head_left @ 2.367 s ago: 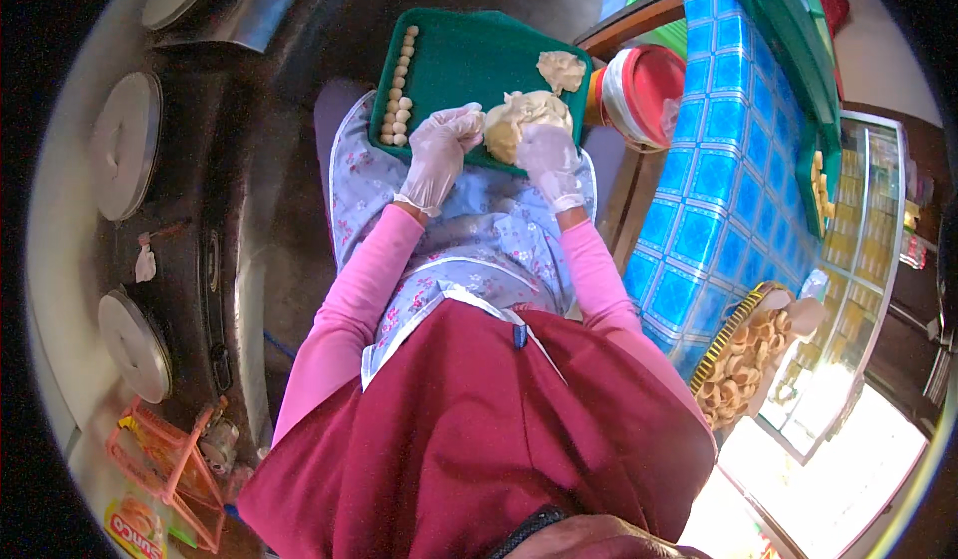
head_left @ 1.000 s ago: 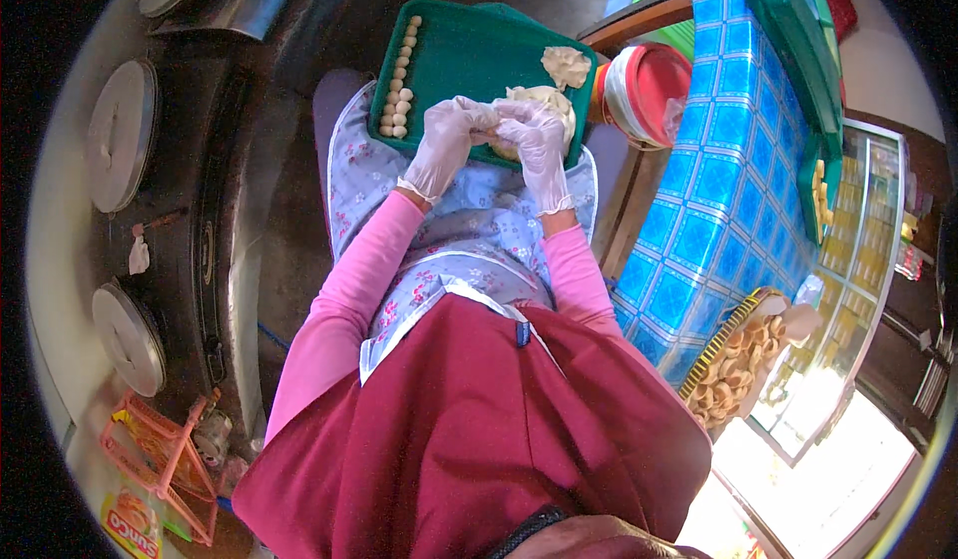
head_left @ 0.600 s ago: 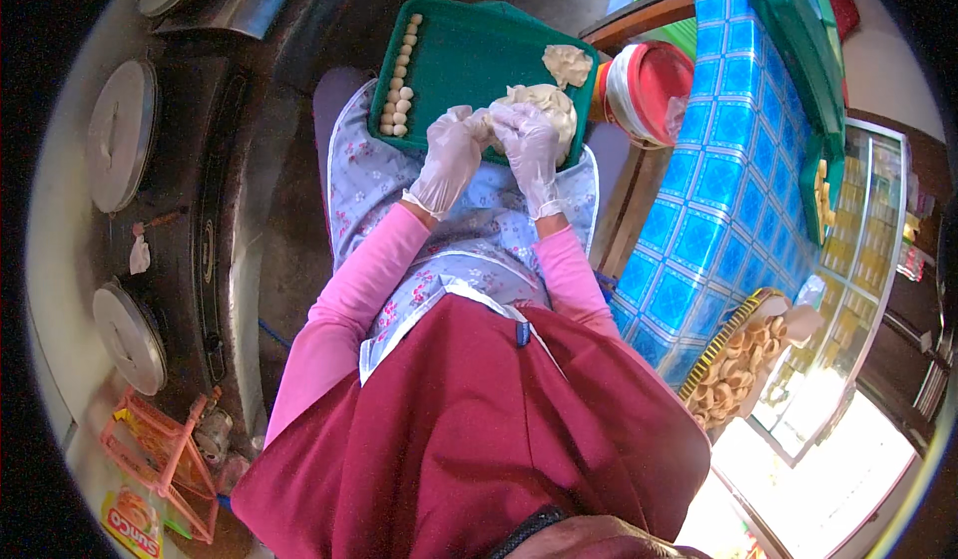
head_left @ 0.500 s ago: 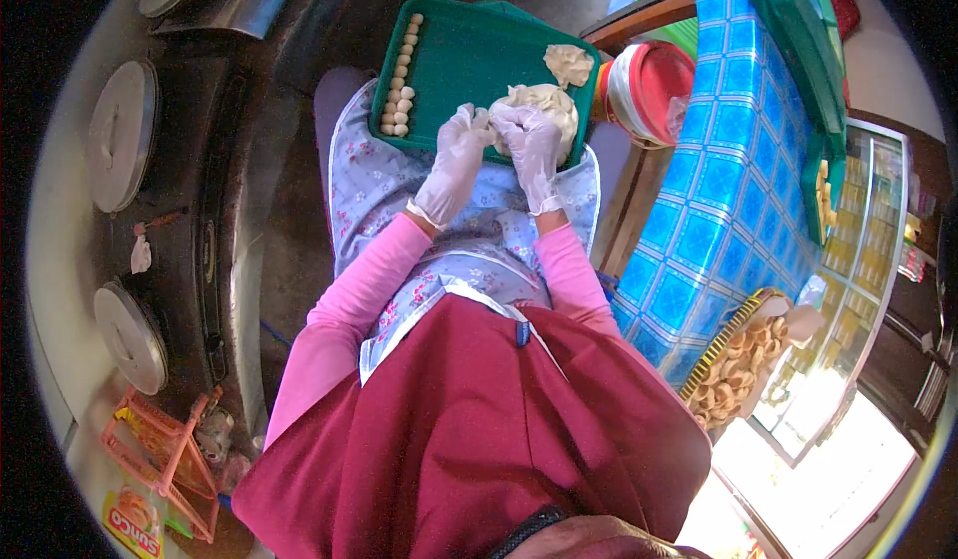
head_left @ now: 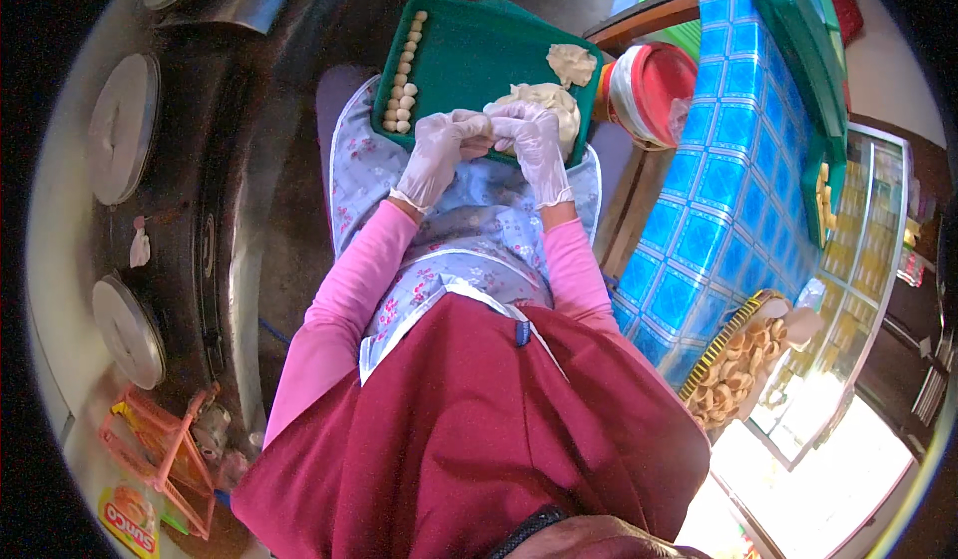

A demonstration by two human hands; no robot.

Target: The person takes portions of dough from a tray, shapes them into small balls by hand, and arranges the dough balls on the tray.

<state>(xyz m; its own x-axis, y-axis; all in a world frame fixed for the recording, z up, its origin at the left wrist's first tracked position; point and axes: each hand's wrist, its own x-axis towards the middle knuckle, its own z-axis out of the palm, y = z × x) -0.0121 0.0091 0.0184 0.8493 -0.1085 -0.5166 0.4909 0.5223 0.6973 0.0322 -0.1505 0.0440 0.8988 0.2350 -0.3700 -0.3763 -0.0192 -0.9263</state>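
My left hand (head_left: 444,150) and my right hand (head_left: 531,140), both in thin white gloves, meet over the near edge of a green tray (head_left: 459,50) on my lap. Their fingers are pinched together, tip to tip; whatever lies between them is hidden and as pale as the gloves. Just beyond my right hand rests a large lump of pale dough (head_left: 559,103), with a smaller dough piece (head_left: 571,64) farther back. Small round dough balls (head_left: 405,68) line the tray's left side, one long row and a short second row near the front.
To the right stands a table with a blue checked cloth (head_left: 718,190), a basket of brown curved pieces (head_left: 733,374) on its near end. A red-lidded tub (head_left: 664,90) is beside the tray. Round metal lids (head_left: 125,130) and an orange plastic rack (head_left: 165,444) are at left.
My left hand has shifted slightly left and toward me, its wrist turning. My right hand has moved a little, its fingers stretching toward the left. Dough and balls stay in place.
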